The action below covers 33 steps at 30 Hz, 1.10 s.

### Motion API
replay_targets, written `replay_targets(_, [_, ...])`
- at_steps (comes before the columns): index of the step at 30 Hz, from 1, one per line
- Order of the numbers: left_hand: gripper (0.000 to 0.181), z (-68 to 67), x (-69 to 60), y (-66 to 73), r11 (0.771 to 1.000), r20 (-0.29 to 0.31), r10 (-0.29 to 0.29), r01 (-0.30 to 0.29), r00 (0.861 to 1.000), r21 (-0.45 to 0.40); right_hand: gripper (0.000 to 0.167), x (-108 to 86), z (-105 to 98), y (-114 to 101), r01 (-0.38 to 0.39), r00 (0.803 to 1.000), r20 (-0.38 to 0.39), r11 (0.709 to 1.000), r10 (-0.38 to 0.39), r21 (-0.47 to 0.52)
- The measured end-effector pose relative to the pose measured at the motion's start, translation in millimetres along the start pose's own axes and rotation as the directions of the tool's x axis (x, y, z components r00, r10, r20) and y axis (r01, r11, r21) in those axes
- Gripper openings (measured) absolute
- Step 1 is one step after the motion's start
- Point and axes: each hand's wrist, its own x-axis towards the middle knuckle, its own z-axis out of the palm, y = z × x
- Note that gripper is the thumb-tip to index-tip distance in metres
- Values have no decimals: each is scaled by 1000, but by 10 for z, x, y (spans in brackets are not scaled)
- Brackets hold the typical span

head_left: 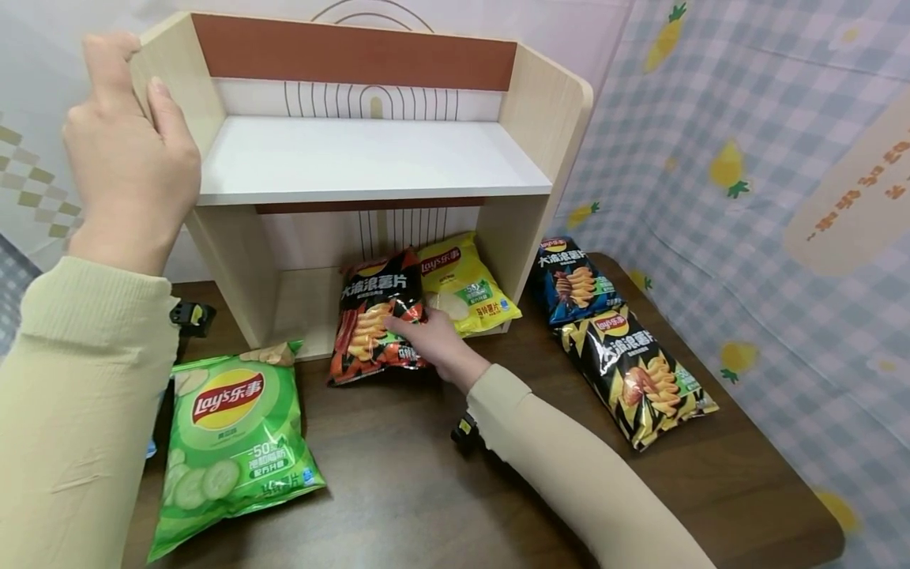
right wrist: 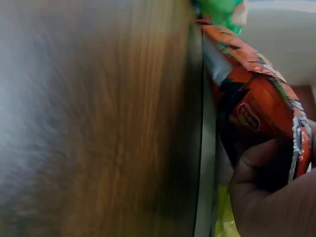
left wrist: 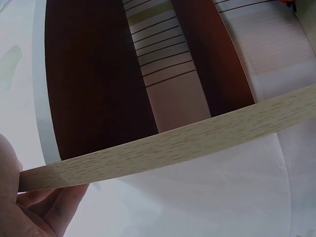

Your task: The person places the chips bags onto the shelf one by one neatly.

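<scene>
My left hand (head_left: 131, 150) grips the upper corner of the shelf's left side panel (left wrist: 163, 133). In the left wrist view the thumb side and the fingers (left wrist: 64, 207) lie on either side of the panel's end. My right hand (head_left: 444, 344) pinches the lower right side of a red and black chip bag (head_left: 370, 292). This bag leans at the front of the small shelf's (head_left: 377, 158) lower compartment. A yellow chip bag (head_left: 469, 276) stands tilted beside it, inside the compartment. The right wrist view shows fingers (right wrist: 256, 163) on the red bag's crinkled edge.
A green chip bag (head_left: 235, 442) lies on the dark wooden table (head_left: 384, 490), left of the shelf. To the right lie a blue chip bag (head_left: 576, 276) and a black and gold one (head_left: 636, 371). A checked cloth (head_left: 725, 197) hangs along the right side.
</scene>
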Motion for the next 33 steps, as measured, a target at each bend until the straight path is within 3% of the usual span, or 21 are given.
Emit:
replay_targets(5, [48,5,2,8,1000,-10,15,-15,1000,12,88,52,20,-6,86,991,-105,996,-86,-4])
replay_targets(11, [47,9,11,18,1000,-14,17,-17,1000,5,79,-22,13,54,183,970,-153,983,-186,-35])
replay_targets(16, [48,11,14,22,1000,-27,26,-26,999,4,73,-119,6,95,169,975,-156,985,-161,33])
replay_targets(19, [48,8,12,25,1000,-25,18,-18,1000,3,72,-183,24,129,137,984,-136,977,-115,163])
replay_targets(22, [49,10,7,25,1000,-16,6,-6,1000,3,75,-253,46,171,70,992,-123,946,-32,317])
replay_targets(26, [48,13,2,20,1000,-4,4,-4,1000,7,79,-370,79,215,-31,992,-95,872,89,489])
replay_targets(29, [48,11,5,8,1000,-9,16,-16,1000,0,86,-455,122,234,-99,989,-37,825,144,557])
replay_targets(33, [47,10,6,-8,1000,-15,23,-23,1000,-11,88,-520,209,253,-153,986,39,792,161,591])
